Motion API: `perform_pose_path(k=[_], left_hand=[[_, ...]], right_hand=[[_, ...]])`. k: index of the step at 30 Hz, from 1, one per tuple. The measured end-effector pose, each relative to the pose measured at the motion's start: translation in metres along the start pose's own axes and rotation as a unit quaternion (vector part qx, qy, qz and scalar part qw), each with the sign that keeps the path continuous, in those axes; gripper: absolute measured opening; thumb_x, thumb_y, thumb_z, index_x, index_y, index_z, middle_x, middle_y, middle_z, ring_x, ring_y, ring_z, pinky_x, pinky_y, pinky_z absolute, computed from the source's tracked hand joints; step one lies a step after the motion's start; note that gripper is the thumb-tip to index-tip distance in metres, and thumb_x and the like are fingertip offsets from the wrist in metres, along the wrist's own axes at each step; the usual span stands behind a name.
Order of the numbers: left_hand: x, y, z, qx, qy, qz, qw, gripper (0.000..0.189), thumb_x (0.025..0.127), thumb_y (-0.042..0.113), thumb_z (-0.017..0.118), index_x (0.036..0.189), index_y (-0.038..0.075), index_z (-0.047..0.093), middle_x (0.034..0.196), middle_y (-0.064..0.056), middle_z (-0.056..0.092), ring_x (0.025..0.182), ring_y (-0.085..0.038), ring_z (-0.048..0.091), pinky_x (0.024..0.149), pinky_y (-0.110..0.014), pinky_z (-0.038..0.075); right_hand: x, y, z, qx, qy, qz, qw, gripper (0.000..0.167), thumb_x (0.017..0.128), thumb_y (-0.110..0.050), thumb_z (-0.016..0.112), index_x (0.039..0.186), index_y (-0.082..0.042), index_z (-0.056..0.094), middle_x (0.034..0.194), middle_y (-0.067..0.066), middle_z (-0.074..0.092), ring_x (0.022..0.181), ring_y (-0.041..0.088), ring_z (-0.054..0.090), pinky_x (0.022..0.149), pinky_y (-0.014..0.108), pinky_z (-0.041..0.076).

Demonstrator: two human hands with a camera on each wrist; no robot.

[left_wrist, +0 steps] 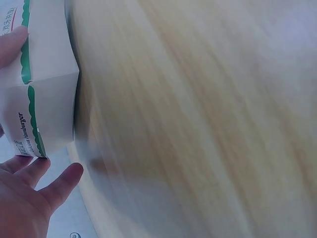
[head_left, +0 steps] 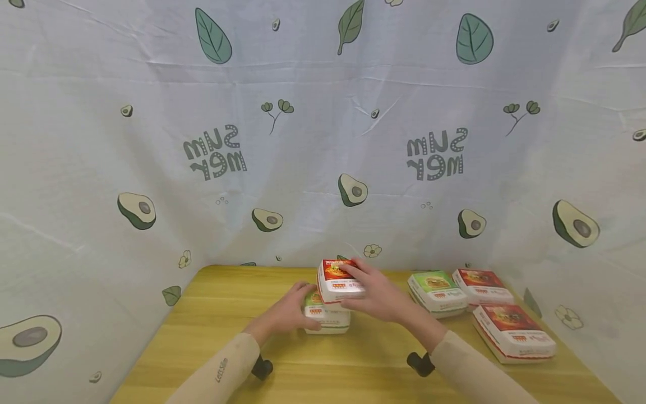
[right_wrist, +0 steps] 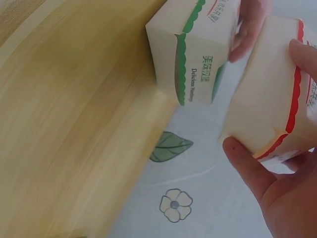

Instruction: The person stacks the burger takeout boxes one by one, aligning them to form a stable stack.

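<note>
A white burger box with a green top (head_left: 328, 321) stands on the wooden table. My left hand (head_left: 286, 314) grips its left side, thumb on the front face and the other fingers around the far side. In the left wrist view the fingertips are at the end of this green-trimmed box (left_wrist: 49, 119). My right hand (head_left: 375, 293) holds a burger box with a red top (head_left: 337, 294) above it, overlapping the green one's upper part. The right wrist view has the red-trimmed box (right_wrist: 262, 89) tilted, raised off the table, with the thumb and fingers spread around it.
To the right stand another green-topped box (head_left: 438, 294) and two red-topped boxes (head_left: 481, 292), one nearer the front. A printed cloth (head_left: 313, 140) hangs behind the table (head_left: 212, 342) and along both sides. Black wrist mounts (head_left: 262, 368) show under both forearms.
</note>
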State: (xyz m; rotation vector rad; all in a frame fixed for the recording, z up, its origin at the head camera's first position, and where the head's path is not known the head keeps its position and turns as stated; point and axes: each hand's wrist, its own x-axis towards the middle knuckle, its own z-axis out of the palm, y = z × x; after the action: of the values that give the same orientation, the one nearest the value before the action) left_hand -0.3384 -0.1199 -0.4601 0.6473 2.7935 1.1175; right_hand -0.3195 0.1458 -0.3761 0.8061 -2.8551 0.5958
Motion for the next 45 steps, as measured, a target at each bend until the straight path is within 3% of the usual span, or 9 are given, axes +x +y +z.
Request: perform_pose_path(k=[4,11,25,32,45], left_hand=[[0.002,0.000,0.000,-0.003,0.005,-0.003,1.0000,0.104,0.069,0.046,0.089,0.154,0.016,0.037,0.155,-0.005,0.035,0.125,-0.021,0.049,0.108,-0.047,0.042],[0.003,-0.001,0.000,-0.039,0.009,-0.005,0.9992,0.112,0.068,0.043,0.092,0.155,0.010,0.029,0.154,-0.007,0.037,0.129,-0.022,0.047,0.112,-0.049,0.038],[0.007,-0.009,0.007,-0.068,0.008,0.030,0.9972,0.117,0.067,0.040,0.093,0.158,0.017,0.023,0.151,-0.003,0.040,0.134,-0.022,0.044,0.114,-0.053,0.035],[0.007,-0.005,0.007,-0.088,0.003,0.036,0.9955,0.112,0.067,0.033,0.095,0.155,0.029,0.026,0.144,0.009,0.045,0.130,-0.013,0.046,0.115,-0.049,0.035],[0.002,-0.001,0.004,-0.101,0.007,0.047,0.9938,0.104,0.068,0.027,0.095,0.150,0.027,0.032,0.140,0.010,0.048,0.128,-0.013,0.048,0.115,-0.048,0.035]], right_hand=[[0.002,0.000,0.001,0.010,0.002,0.004,0.9999,0.085,0.083,-0.061,0.073,0.156,-0.036,0.037,0.167,0.004,0.023,0.144,0.041,0.037,0.103,0.064,0.042],[0.004,-0.002,0.004,0.023,-0.003,0.001,0.9997,0.084,0.083,-0.059,0.074,0.156,-0.035,0.038,0.167,0.001,0.025,0.143,0.037,0.039,0.105,0.063,0.041],[0.005,-0.005,0.015,0.024,-0.014,0.007,0.9996,0.082,0.083,-0.054,0.076,0.155,-0.035,0.040,0.167,0.006,0.025,0.145,0.041,0.036,0.106,0.064,0.039],[0.005,-0.011,0.017,0.020,-0.016,0.010,0.9996,0.081,0.084,-0.054,0.075,0.154,-0.036,0.040,0.166,0.007,0.026,0.144,0.040,0.037,0.106,0.064,0.040],[0.009,-0.015,0.023,0.001,-0.019,0.011,0.9998,0.083,0.083,-0.060,0.073,0.155,-0.037,0.038,0.167,0.004,0.024,0.144,0.039,0.038,0.104,0.062,0.042]])
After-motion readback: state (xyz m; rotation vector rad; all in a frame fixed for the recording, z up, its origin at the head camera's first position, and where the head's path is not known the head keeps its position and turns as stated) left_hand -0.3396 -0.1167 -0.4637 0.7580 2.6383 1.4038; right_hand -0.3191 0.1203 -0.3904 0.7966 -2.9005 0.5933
